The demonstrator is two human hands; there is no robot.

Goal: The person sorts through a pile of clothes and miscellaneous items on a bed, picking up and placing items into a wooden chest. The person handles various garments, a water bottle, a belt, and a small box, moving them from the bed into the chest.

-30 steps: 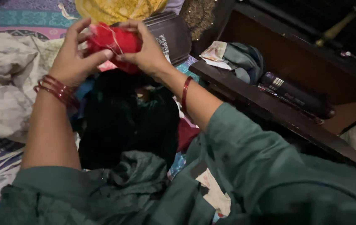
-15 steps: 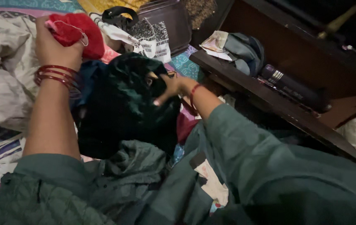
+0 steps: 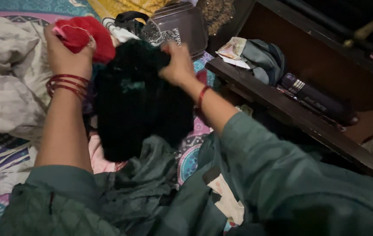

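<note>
While the left hand (image 3: 66,54) grips a bundled red cloth (image 3: 83,36) up near the top of the frame, fingers clenched round it and red bangles (image 3: 66,84) stacked on the wrist, the right hand (image 3: 178,64) is clamped on the top edge of a dark green, almost black garment (image 3: 136,102) — lifting it so the fabric hangs down between the two forearms. That dark garment sits dead centre, draped over a pile of clothes on a patterned bedspread (image 3: 3,157); pink cloth (image 3: 101,159) peeks out just beneath its lower edge. A red thread band (image 3: 201,97) circles the right wrist, and teal-green sleeves cover both upper arms.

Behind the hands — a dark rounded bag (image 3: 182,26) standing just above the right hand, with a black-and-white printed cloth (image 3: 123,30) beside it and yellow fabric (image 3: 129,6) at the very top. Off to the left, a crumpled pale sheet (image 3: 7,78) lies on the bed. To the right, a dark wooden shelf (image 3: 282,105) holds a folded grey-blue cloth (image 3: 263,61) with some papers (image 3: 234,49) touching it, and a dark cylindrical object (image 3: 317,99) lying on its side further along.
</note>
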